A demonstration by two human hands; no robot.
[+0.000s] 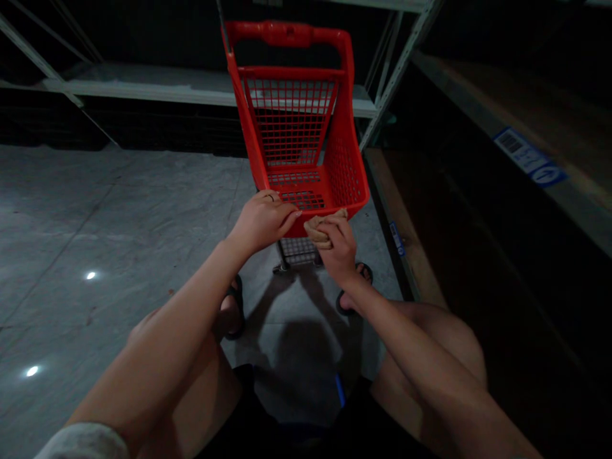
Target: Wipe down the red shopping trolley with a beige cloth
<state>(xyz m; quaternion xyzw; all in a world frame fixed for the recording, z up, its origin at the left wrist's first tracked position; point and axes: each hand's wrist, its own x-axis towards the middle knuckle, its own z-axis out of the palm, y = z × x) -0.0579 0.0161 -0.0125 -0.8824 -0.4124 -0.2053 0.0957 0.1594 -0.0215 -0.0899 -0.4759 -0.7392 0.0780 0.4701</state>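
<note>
A red plastic shopping cart with a lattice basket stands upright right in front of me. My left hand is closed over the near left part of the basket rim, a dark ring on one finger. In my right hand is a crumpled brown cloth, pinched between the fingers and pressed to the outside of the rim, right of the left hand. The cart's handle faces away at the far end. Nothing lies on the part of the basket floor that shows.
White metal shelving runs behind the cart. On the right, a dark wooden shelf carries a blue and white barcode label. My sandalled feet flank the cart's near wheels on the grey tiled floor.
</note>
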